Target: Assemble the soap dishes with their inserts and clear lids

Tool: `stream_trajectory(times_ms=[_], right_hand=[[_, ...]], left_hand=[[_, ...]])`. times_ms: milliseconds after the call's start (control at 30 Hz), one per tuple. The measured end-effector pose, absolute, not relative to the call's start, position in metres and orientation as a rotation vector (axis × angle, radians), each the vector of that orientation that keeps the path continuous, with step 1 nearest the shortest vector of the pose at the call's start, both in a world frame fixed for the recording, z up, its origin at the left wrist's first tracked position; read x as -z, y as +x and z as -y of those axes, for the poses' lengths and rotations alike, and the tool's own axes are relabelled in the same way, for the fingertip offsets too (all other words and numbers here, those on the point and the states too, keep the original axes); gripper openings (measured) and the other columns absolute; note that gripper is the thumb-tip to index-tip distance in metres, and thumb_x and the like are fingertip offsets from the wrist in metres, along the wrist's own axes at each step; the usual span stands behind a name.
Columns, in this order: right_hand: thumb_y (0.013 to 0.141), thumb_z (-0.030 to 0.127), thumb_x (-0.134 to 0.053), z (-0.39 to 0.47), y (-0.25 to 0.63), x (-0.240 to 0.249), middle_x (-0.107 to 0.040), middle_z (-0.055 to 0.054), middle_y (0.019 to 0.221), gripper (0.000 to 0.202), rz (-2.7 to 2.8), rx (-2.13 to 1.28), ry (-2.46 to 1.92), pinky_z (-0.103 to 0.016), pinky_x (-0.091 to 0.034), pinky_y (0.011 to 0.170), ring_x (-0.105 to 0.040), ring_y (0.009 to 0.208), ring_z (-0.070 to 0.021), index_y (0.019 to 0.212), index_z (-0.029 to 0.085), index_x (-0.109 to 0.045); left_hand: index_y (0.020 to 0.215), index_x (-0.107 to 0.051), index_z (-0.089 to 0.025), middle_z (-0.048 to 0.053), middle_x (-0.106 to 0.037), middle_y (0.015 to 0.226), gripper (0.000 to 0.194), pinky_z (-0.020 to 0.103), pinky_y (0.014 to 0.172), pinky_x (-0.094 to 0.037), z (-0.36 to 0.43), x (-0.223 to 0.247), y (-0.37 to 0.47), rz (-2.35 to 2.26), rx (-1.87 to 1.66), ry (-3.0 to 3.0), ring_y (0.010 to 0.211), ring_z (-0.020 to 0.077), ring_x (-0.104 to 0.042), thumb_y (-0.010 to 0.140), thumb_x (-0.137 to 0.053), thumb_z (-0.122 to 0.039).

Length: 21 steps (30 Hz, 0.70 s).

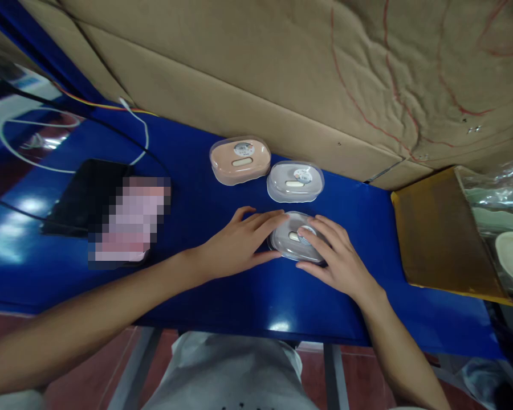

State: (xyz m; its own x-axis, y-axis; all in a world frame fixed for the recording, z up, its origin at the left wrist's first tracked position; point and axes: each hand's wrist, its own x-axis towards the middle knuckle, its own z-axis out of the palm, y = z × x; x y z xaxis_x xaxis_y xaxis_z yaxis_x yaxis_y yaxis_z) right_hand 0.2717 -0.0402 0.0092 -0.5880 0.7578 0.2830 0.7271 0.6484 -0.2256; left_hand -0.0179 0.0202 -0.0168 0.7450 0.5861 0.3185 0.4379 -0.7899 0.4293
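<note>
Directly in front of me, a grey oval box in a clear plastic cover lies on the blue table, between my two hands. My left hand grips its left end, fingertips on the top edge and thumb at the near side. From the right, my right hand holds the other end, its fingers partly over the round label. Just behind is a similar pale grey box. Farther back on the left stands a peach-coloured box, also under a clear cover with a round label.
A phone with a blurred screen leans on a black object at left, with a white cable nearby. Brown cardboard walls the back. On the right is an open carton with plastic-wrapped items inside.
</note>
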Motion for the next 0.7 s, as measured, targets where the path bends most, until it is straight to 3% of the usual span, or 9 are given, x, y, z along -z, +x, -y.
stream_trajectory(times_ms=[300,533,700], right_hand=[[0.100,0.044,-0.076,0.0400,0.2714,-0.0097,-0.057,-0.016,0.158,0.083,2.494,-0.136,-1.156,-0.064,-0.048,0.121,-0.049,0.152,-0.0394,0.171,0.031,-0.034],[0.098,0.044,-0.078,0.0384,0.2727,-0.0035,-0.054,-0.013,0.161,0.073,2.374,-0.327,-1.169,-0.064,-0.046,0.122,-0.047,0.153,-0.0374,0.163,0.036,-0.045],[0.100,0.045,-0.076,0.0387,0.2706,-0.0038,-0.048,-0.013,0.165,0.074,2.380,-0.349,-1.214,-0.066,-0.045,0.122,-0.046,0.154,-0.0386,0.165,0.038,-0.042]], left_hand=[[0.163,-0.036,-0.018,0.021,-0.059,0.159,0.065,0.053,0.114,-0.042,-0.0209,0.0184,-0.0188,-0.780,-0.634,2.659,0.139,0.0328,-0.065,0.113,-0.052,-0.056],[0.166,-0.041,-0.025,0.018,-0.056,0.163,0.060,0.052,0.115,-0.044,-0.0214,0.0195,-0.0203,-0.745,-0.640,2.705,0.143,0.0323,-0.062,0.112,-0.057,-0.047],[0.165,-0.044,-0.024,0.019,-0.058,0.161,0.059,0.053,0.116,-0.044,-0.0213,0.0191,-0.0207,-0.752,-0.639,2.703,0.143,0.0314,-0.062,0.112,-0.057,-0.050]])
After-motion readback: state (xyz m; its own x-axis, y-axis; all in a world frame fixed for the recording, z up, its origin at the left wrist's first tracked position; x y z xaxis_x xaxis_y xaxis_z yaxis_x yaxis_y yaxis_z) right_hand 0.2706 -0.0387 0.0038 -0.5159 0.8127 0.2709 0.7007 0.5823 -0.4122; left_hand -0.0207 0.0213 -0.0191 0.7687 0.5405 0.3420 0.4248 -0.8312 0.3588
